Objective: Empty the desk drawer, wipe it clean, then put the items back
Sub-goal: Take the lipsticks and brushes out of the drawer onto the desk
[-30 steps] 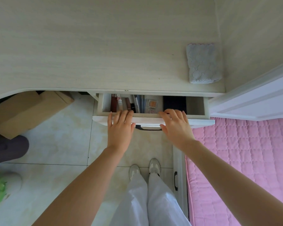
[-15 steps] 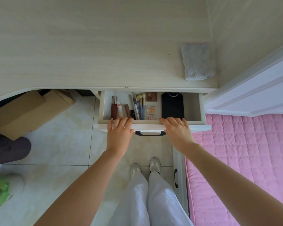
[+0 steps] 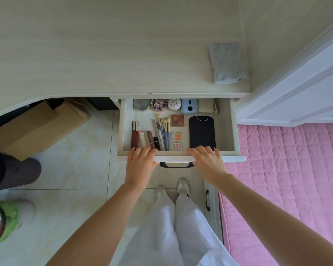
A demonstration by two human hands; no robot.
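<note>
The white desk drawer (image 3: 236,131) stands pulled far out below the desk top (image 3: 104,54). My left hand (image 3: 140,166) and my right hand (image 3: 208,162) both grip its front edge, fingers hooked over the top, one on each side of the black handle (image 3: 176,165). Inside lie lip products (image 3: 135,135), several makeup brushes (image 3: 164,133), small palettes (image 3: 178,120), a black case (image 3: 202,132), round tins (image 3: 158,105), a blue device (image 3: 189,108) and a beige pouch (image 3: 206,108). A grey cloth (image 3: 226,63) lies folded on the desk's right end.
A cardboard box (image 3: 37,127) sits under the desk at left, with a dark stool-like object (image 3: 12,173) and a green-lined bin (image 3: 0,223) nearer me. A pink quilted bed (image 3: 286,169) fills the right side. A white door (image 3: 306,89) stands at the upper right.
The drawer has slid out toward me with both hands on its front, and the back row of tins and the blue device has come into view.
</note>
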